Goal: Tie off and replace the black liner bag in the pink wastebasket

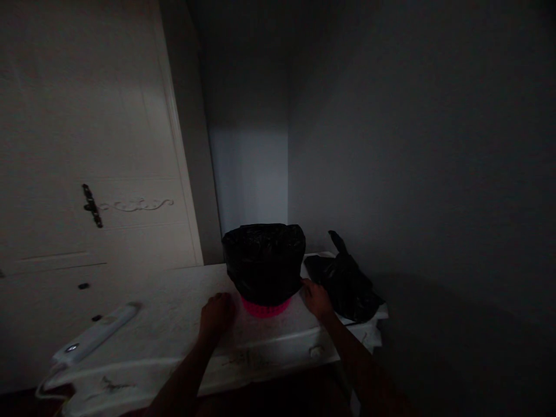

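Observation:
A black plastic bag (264,263) is drawn over a pink bin (266,310) standing on the white dresser top, with only the bin's pink base showing below it. My right hand (316,298) is at the bag's lower right edge, its fingertips closed together against the plastic. To the left of the bin, my left hand (217,314) rests on the dresser top with curled fingers, apart from the bag, and nothing shows in it. The light is dim, so finger detail is faint.
Another black plastic bag (347,284) lies crumpled at the dresser's right end. A white power strip (98,333) with a cord sits at the left end of the white dresser (174,295). A white wardrobe (130,133) stands behind at left; a grey wall (412,162) rises on the right.

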Motion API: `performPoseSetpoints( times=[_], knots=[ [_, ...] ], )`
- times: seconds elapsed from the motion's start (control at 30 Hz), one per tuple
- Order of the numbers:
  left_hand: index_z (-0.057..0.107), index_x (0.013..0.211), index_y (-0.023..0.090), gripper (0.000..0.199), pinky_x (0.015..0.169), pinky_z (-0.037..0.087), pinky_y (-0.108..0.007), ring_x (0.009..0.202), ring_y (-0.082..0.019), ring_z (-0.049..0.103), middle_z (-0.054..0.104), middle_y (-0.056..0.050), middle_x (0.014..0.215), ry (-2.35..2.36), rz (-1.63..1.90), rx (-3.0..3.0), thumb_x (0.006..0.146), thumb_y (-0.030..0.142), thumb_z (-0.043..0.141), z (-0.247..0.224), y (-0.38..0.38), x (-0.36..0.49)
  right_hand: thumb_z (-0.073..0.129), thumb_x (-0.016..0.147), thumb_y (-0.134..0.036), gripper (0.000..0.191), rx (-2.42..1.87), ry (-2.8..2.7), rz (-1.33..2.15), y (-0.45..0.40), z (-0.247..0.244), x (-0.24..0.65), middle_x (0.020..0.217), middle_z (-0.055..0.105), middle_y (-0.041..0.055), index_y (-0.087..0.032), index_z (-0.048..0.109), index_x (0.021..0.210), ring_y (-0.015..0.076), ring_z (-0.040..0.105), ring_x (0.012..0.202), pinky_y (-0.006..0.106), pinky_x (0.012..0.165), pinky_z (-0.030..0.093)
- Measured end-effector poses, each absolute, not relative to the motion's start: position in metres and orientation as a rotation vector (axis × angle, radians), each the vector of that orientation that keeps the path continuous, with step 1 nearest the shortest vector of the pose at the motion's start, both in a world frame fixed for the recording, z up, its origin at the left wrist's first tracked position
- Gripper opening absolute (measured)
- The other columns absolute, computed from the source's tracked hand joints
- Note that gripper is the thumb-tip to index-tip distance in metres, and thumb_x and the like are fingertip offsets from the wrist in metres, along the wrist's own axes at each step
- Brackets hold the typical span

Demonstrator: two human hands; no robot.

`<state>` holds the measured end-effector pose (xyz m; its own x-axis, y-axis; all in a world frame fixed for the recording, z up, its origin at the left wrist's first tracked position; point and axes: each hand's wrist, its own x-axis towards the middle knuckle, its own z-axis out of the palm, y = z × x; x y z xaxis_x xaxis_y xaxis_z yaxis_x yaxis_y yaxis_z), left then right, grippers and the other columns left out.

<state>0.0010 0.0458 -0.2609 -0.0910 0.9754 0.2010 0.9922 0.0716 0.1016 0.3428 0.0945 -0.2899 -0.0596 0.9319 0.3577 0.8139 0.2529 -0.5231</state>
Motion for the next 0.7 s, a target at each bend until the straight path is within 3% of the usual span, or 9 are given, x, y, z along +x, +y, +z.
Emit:
performPoseSetpoints(
  times=[0.7],
  knots=[
    [0.069,0.112,0.018,0.034,0.086,0.050,-0.037,0.108,-0.027,0.068,0.071,-0.014,0.121,-2.231,-0.325,-2.065,0.097,0.027,0.039,-0.2658,0.0491,-0.0021,0.042,0.096,-0.013,0.044,-1.573,-1.915,0.254,0.0972,-0.2929,0.3442,0.123,0.076,0.0069,-0.023,0.066,0.131,0.0220,0.072,0.112,0.028,0.095,0.051]
  ],
)
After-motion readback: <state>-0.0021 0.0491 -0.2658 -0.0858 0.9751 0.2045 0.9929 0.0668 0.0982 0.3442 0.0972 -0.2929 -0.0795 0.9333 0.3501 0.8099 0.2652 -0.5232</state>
